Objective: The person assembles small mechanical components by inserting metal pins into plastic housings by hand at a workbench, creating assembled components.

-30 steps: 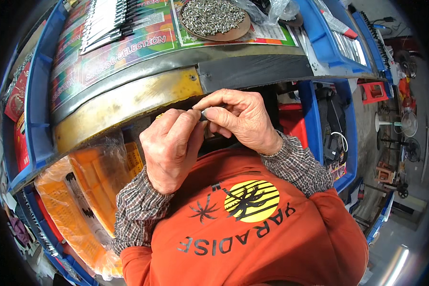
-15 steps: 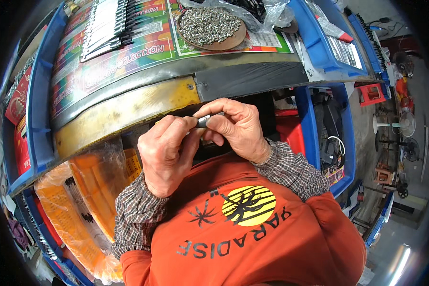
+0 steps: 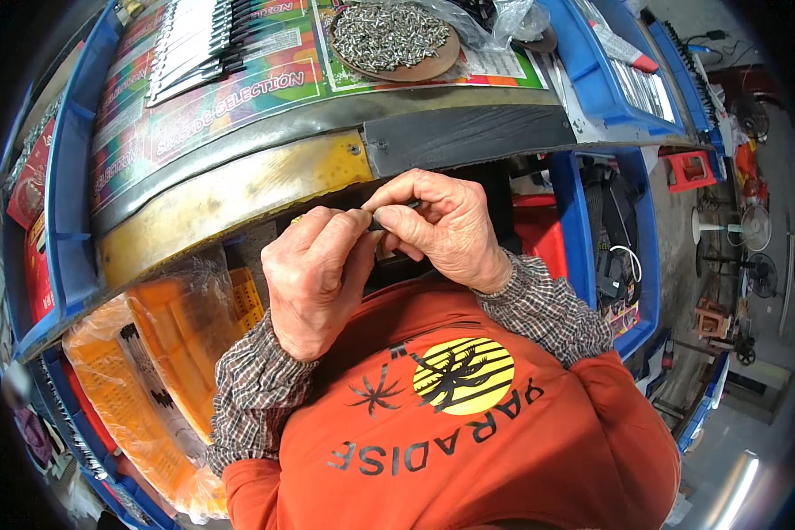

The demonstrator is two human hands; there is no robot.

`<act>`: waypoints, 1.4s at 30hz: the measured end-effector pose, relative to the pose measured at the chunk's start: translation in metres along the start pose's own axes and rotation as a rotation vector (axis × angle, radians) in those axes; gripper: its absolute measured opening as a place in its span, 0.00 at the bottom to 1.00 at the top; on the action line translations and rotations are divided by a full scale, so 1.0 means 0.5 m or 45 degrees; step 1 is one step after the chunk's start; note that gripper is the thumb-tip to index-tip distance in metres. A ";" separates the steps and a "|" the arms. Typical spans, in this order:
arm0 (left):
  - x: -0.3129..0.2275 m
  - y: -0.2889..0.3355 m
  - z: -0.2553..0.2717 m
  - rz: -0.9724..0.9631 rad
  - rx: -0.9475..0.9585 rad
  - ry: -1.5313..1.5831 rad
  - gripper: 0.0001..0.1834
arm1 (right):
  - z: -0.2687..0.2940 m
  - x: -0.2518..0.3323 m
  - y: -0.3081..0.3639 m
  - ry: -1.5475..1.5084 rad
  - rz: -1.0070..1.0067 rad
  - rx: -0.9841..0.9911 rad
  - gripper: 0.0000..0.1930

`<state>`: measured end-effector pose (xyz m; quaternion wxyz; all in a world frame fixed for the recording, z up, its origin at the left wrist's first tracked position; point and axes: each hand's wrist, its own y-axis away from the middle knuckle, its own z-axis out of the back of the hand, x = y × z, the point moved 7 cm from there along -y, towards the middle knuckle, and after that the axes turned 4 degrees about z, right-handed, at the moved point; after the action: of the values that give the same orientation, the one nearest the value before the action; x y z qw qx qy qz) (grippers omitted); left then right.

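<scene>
In front of my chest, just off the bench edge, my left hand (image 3: pixel 316 276) and my right hand (image 3: pixel 450 231) meet at the fingertips. Both are closed in a pinch on one small dark piece (image 3: pixel 377 224). Fingers cover most of it, so its full shape is hidden. Beyond the hands, a round brown plate (image 3: pixel 443 69) on the bench carries a heap of small silvery metal pins (image 3: pixel 387 37). To its left lies a row of flat white-and-silver strips with black ends (image 3: pixel 185 55).
A yellow and black strip (image 3: pixel 238 190) edges the bench. Blue bins stand at the left (image 3: pixel 71 194) and far right (image 3: pixel 583 62). Below the bench are orange baskets (image 3: pixel 181 353) in clear plastic and a blue crate (image 3: pixel 649 291) with dark items. Clear plastic bags lie beside the plate.
The dark-and-silver piece showed between my fingers before; now my fingertips have closed in and cover most of it. My right hand has shifted slightly, and the view has moved a little.
</scene>
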<state>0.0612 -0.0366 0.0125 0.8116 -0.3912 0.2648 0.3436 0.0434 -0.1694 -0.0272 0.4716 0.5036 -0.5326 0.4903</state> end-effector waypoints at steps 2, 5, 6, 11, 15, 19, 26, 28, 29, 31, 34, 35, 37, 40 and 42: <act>-0.007 -0.006 0.003 -0.027 -0.026 -0.008 0.11 | 0.004 0.007 0.001 0.019 0.007 -0.028 0.06; -0.011 -0.015 0.012 -0.037 -0.006 -0.066 0.11 | 0.002 0.021 -0.003 0.101 0.077 -0.019 0.07; -0.017 -0.019 0.017 -0.074 0.004 -0.067 0.11 | 0.004 0.029 -0.002 0.152 0.111 0.010 0.10; -0.012 -0.053 0.061 -0.070 0.017 -0.183 0.10 | 0.031 0.090 -0.014 0.269 0.302 -0.069 0.14; 0.029 -0.098 0.111 -0.038 -0.038 -0.361 0.08 | 0.052 0.123 -0.025 0.524 0.545 -0.124 0.11; 0.091 -0.166 0.162 -0.093 -0.101 -0.539 0.06 | 0.069 0.113 -0.044 0.557 0.547 -0.125 0.10; 0.227 -0.311 0.232 -0.043 -0.127 -0.827 0.07 | 0.064 0.112 -0.056 0.501 0.543 -0.023 0.09; 0.254 -0.350 0.227 0.002 -0.146 -0.869 0.08 | 0.071 0.106 -0.057 0.484 0.524 -0.027 0.09; 0.278 -0.370 0.224 0.037 -0.129 -0.896 0.09 | 0.072 0.104 -0.059 0.486 0.503 -0.007 0.09; 0.305 -0.405 0.222 0.050 -0.158 -0.928 0.10 | 0.073 0.106 -0.058 0.494 0.491 0.032 0.09; 0.340 -0.452 0.221 0.058 -0.179 -0.947 0.09 | 0.072 0.111 -0.059 0.516 0.482 0.088 0.09; 0.351 -0.468 0.222 0.035 -0.192 -0.974 0.08 | 0.071 0.112 -0.059 0.493 0.459 0.110 0.09; 0.372 -0.504 0.221 -0.013 -0.205 -0.978 0.07 | 0.071 0.117 -0.061 0.543 0.497 0.132 0.10; 0.403 -0.554 0.220 -0.083 -0.205 -1.033 0.07 | 0.069 0.125 -0.063 0.569 0.532 0.166 0.11; 0.419 -0.581 0.213 -0.121 -0.207 -1.014 0.07 | 0.071 0.124 -0.062 0.581 0.556 0.190 0.12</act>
<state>0.4315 -0.0093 0.0566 0.8321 -0.3022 -0.1164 0.4502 0.0713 -0.2096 0.0334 0.4243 0.2878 -0.4713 0.7177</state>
